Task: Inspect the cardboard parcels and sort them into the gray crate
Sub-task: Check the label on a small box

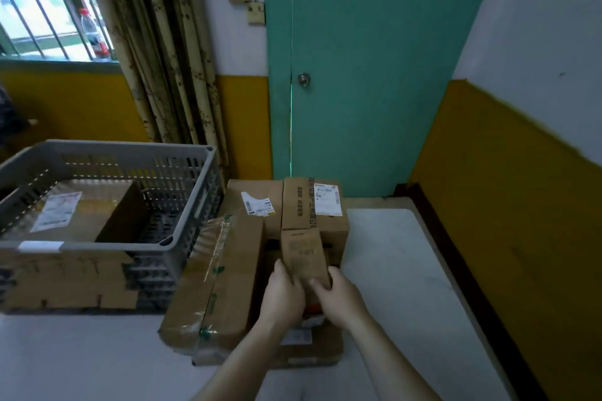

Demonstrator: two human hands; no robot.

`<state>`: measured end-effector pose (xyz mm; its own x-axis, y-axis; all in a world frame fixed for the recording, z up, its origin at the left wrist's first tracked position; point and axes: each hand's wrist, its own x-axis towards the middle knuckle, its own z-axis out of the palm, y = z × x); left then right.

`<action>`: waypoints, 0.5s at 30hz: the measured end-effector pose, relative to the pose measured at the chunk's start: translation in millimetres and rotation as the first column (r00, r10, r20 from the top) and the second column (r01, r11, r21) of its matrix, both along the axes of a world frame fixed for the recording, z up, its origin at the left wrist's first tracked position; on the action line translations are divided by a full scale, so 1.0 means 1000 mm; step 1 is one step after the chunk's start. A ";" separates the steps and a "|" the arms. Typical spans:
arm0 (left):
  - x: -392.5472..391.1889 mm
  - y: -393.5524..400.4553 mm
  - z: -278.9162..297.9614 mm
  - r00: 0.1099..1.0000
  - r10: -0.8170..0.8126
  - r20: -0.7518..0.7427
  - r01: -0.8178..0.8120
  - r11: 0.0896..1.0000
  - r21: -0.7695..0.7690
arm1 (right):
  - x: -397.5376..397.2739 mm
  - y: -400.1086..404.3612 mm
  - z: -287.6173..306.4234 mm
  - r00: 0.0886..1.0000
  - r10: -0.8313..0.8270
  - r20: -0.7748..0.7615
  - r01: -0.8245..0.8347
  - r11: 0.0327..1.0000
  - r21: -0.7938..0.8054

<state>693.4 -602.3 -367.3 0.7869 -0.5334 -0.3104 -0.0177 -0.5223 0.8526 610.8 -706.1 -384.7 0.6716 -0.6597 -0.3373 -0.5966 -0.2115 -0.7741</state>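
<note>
The left hand (285, 295) and right hand (338, 298) clasp a small brown cardboard parcel (304, 259), right of the gray slotted plastic crate (182, 234).

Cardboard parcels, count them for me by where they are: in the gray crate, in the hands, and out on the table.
In the gray crate: 1
Held by left hand and right hand: 1
On the table: 4 visible
Total: 6
</note>
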 end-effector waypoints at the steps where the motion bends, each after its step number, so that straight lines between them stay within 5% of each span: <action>1: -0.004 -0.001 0.002 0.999 0.032 0.042 -0.031 0.999 -0.006 | -0.006 -0.004 0.003 1.000 0.003 0.021 -0.002 1.000 -0.016; 9: -0.015 0.010 0.028 0.981 0.132 0.144 -0.094 0.965 -0.245 | -0.034 -0.008 0.042 0.942 -0.083 0.326 0.074 0.996 0.040; 15: -0.023 0.021 0.063 0.988 0.046 -0.146 -0.109 0.877 -0.468 | -0.044 0.008 0.073 0.891 -0.075 0.448 0.086 0.996 -0.005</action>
<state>670.6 -581.5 -304.6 0.8029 -0.5804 -0.1357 0.1303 -0.0513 0.9901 566.3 -698.6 -311.4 0.6917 -0.7222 0.0022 -0.2049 -0.1993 -0.9583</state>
